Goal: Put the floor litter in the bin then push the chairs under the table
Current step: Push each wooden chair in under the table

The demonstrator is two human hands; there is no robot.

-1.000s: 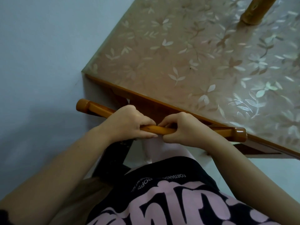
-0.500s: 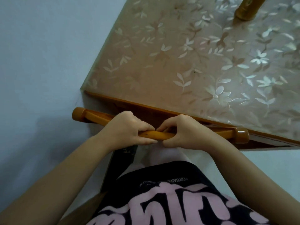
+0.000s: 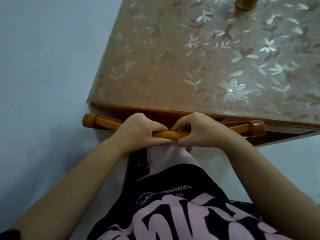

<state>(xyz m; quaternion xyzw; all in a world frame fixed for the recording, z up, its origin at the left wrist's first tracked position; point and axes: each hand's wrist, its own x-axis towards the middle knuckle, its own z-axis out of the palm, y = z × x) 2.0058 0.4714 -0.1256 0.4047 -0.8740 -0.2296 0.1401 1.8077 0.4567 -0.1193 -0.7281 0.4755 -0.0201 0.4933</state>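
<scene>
Holding on tight, our left hand (image 3: 141,129) and our right hand (image 3: 199,129) are both wrapped around the top rail of the chair (image 3: 103,122). Our fingers curl over the rail and our thumbs press on the near side of it. Our two hands sit side by side at the middle of the rail, and their fingertips almost touch. Only a short bit of the orange-brown wood shows between them.

We see the rail stick out past our hands on both sides. Its left end is a round knob over the pale floor (image 3: 43,66). Its right end is a round knob too, tucked just below the edge of the table (image 3: 173,58). The rail lies along the near edge of the table, very close to it. We cannot see the seat of the chair, because the table top hides that spot, so we cannot tell how far under it sits.

We see a shiny cover with pale flowers and leaves on the table top, and a wooden edge runs along its near side. At the far top edge of the table, a bit of another wooden thing (image 3: 245,3) shows, but we cannot tell what it is.

Below our hands we see our bare arms and our black shirt (image 3: 173,213) with big pink letters.
</scene>
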